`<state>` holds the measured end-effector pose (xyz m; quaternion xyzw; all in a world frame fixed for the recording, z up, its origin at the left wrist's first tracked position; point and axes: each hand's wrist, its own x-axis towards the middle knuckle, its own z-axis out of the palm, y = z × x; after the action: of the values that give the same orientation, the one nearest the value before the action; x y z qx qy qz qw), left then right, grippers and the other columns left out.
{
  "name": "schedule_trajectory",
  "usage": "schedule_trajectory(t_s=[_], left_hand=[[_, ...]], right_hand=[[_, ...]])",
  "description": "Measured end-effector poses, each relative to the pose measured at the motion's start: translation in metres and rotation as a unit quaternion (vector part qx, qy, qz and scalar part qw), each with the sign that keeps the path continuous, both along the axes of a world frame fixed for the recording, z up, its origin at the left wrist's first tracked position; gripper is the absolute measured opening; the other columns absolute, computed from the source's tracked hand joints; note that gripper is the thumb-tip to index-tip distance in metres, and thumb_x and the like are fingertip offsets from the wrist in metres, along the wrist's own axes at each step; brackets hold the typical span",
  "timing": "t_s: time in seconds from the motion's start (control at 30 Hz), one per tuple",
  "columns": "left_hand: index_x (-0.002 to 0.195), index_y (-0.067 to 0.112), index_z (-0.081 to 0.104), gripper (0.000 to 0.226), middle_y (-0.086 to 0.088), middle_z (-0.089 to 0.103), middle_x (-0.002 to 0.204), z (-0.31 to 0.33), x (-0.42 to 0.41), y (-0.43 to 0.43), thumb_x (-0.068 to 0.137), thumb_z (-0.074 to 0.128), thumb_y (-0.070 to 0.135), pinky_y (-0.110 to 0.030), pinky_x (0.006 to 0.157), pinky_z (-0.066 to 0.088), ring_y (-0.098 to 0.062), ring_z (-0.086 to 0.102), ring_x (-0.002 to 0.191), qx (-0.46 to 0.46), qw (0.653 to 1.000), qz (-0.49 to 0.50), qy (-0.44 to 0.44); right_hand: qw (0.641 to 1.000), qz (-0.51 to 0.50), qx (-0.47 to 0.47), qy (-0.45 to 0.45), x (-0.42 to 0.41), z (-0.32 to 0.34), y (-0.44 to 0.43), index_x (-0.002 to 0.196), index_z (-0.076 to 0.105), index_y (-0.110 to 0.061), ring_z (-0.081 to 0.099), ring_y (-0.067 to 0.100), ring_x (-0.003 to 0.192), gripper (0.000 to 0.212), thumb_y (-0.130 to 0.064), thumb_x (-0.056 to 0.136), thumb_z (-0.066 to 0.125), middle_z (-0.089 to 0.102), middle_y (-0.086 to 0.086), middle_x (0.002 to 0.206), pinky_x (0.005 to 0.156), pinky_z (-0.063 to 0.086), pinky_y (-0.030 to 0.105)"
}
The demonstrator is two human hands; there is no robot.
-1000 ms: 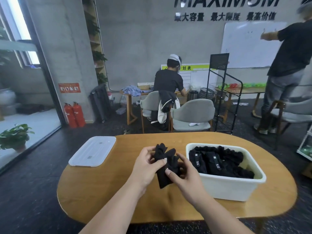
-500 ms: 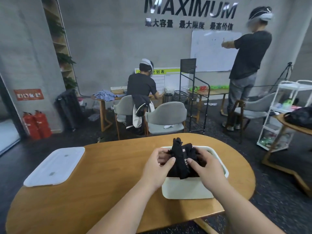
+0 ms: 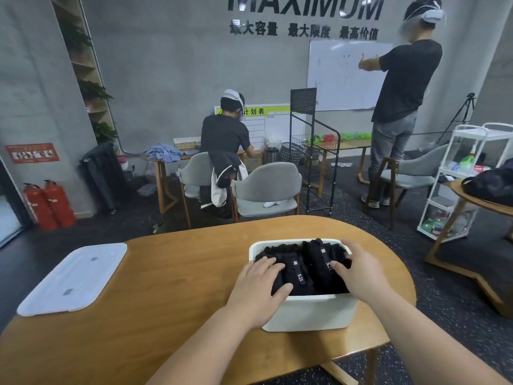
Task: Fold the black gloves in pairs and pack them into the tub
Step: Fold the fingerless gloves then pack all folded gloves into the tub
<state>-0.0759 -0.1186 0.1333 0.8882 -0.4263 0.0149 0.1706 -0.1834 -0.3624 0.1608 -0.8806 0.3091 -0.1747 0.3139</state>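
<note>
Left hand (image 3: 259, 284), right hand (image 3: 361, 273) — fingers spread, palms down.

Folded black gloves (image 3: 298, 269) with "5.11" tabs filled the white plastic tub (image 3: 311, 311) on the wooden table.

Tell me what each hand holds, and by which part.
Nothing is gripped: the left hand and right hand press flat on top of the folded black gloves in the tub.

On the wooden table (image 3: 166, 301) stands a white tub (image 3: 311, 312) packed with folded black gloves (image 3: 304, 266). The left hand (image 3: 259, 287) and the right hand (image 3: 359, 273) rest flat on the gloves, fingers spread. A white lid (image 3: 72, 279) lies well apart on the table's left side.
</note>
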Motion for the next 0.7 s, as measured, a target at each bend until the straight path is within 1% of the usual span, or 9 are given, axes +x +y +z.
schedule_trajectory(t_s=[0.07, 0.13, 0.17, 0.23, 0.3, 0.37, 0.43, 0.57, 0.7], left_hand=[[0.164, 0.035, 0.031, 0.062, 0.011, 0.021, 0.174, -0.006, 0.000, -0.002, 0.109, 0.025, 0.064, -0.037, 0.132, -0.005, -0.007, 0.005, 0.162, 0.010, 1.000, 0.002, -0.015], [0.164, 0.035, 0.032, 0.062, 0.012, 0.022, 0.174, -0.009, 0.001, -0.002, 0.109, 0.022, 0.064, -0.037, 0.132, -0.005, -0.006, 0.007, 0.161, 0.012, 1.000, 0.003, -0.023], [0.164, 0.035, 0.033, 0.062, 0.012, 0.022, 0.174, -0.011, 0.002, -0.002, 0.109, 0.022, 0.064, -0.037, 0.132, -0.005, -0.005, 0.007, 0.161, 0.013, 1.000, 0.002, -0.025], [0.164, 0.035, 0.032, 0.063, 0.013, 0.022, 0.174, -0.012, 0.002, -0.001, 0.109, 0.021, 0.064, -0.038, 0.132, -0.005, -0.005, 0.007, 0.161, 0.017, 1.000, -0.001, -0.027], [0.163, 0.036, 0.033, 0.063, 0.013, 0.022, 0.174, -0.012, 0.003, -0.002, 0.109, 0.021, 0.064, -0.038, 0.132, -0.005, -0.005, 0.007, 0.161, 0.015, 0.999, -0.002, -0.029], [0.163, 0.036, 0.034, 0.063, 0.013, 0.023, 0.173, -0.013, 0.002, -0.002, 0.109, 0.021, 0.064, -0.038, 0.132, -0.005, -0.005, 0.008, 0.161, 0.013, 0.999, 0.001, -0.030], [0.163, 0.036, 0.034, 0.063, 0.013, 0.024, 0.173, -0.015, 0.003, -0.002, 0.108, 0.019, 0.064, -0.038, 0.132, -0.005, -0.005, 0.008, 0.161, 0.016, 0.999, 0.003, -0.032], [0.162, 0.036, 0.035, 0.070, 0.013, 0.025, 0.172, -0.017, 0.003, -0.003, 0.104, 0.012, 0.068, -0.038, 0.132, -0.004, -0.005, 0.008, 0.161, 0.017, 0.999, 0.006, -0.037], [0.161, 0.037, 0.037, 0.081, 0.013, 0.027, 0.172, -0.016, 0.002, -0.004, 0.097, 0.002, 0.072, -0.039, 0.132, -0.004, -0.006, 0.010, 0.161, 0.018, 0.999, 0.008, -0.043]], right_hand=[[1.000, 0.010, -0.016, 0.020, 0.005, -0.004, -0.001, 0.157, 0.040, -0.023, 0.060, 0.034, 0.125, 0.065, -0.033, 0.100, 0.070, 0.063, 0.013, 0.140, 0.095, 0.051, 0.039], [0.996, 0.023, -0.064, 0.049, 0.008, -0.006, 0.000, 0.157, 0.041, -0.024, 0.061, 0.033, 0.120, 0.064, -0.032, 0.100, 0.069, 0.057, 0.012, 0.141, 0.095, 0.053, 0.039], [0.993, 0.029, -0.101, 0.062, 0.008, -0.006, 0.001, 0.156, 0.042, -0.027, 0.061, 0.032, 0.117, 0.063, -0.032, 0.100, 0.069, 0.052, 0.009, 0.143, 0.094, 0.053, 0.039], [0.972, 0.043, -0.218, 0.076, 0.007, -0.006, 0.005, 0.151, 0.047, -0.036, 0.052, 0.028, 0.123, 0.058, -0.030, 0.097, 0.070, 0.043, 0.003, 0.149, 0.095, 0.053, 0.038], [0.948, 0.064, -0.305, 0.073, 0.008, -0.006, 0.005, 0.143, 0.056, -0.042, 0.044, 0.024, 0.125, 0.052, -0.025, 0.096, 0.071, 0.044, -0.003, 0.147, 0.090, 0.053, 0.036], [0.949, 0.089, -0.293, 0.075, 0.010, -0.007, 0.004, 0.138, 0.062, -0.042, 0.049, 0.019, 0.120, 0.047, -0.018, 0.099, 0.064, 0.045, -0.009, 0.140, 0.082, 0.054, 0.032], [0.957, 0.114, -0.249, 0.091, 0.013, -0.010, 0.002, 0.139, 0.063, -0.040, 0.059, 0.017, 0.117, 0.046, -0.015, 0.102, 0.057, 0.046, -0.011, 0.144, 0.084, 0.054, 0.030], [0.958, 0.161, -0.196, 0.133, 0.017, -0.015, -0.005, 0.148, 0.057, -0.033, 0.056, 0.019, 0.131, 0.044, -0.019, 0.107, 0.053, 0.043, -0.006, 0.156, 0.103, 0.048, 0.028], [0.954, 0.170, -0.183, 0.164, 0.021, -0.018, -0.013, 0.150, 0.055, -0.032, 0.049, 0.020, 0.140, 0.046, -0.026, 0.105, 0.060, 0.045, -0.005, 0.158, 0.112, 0.042, 0.030]])
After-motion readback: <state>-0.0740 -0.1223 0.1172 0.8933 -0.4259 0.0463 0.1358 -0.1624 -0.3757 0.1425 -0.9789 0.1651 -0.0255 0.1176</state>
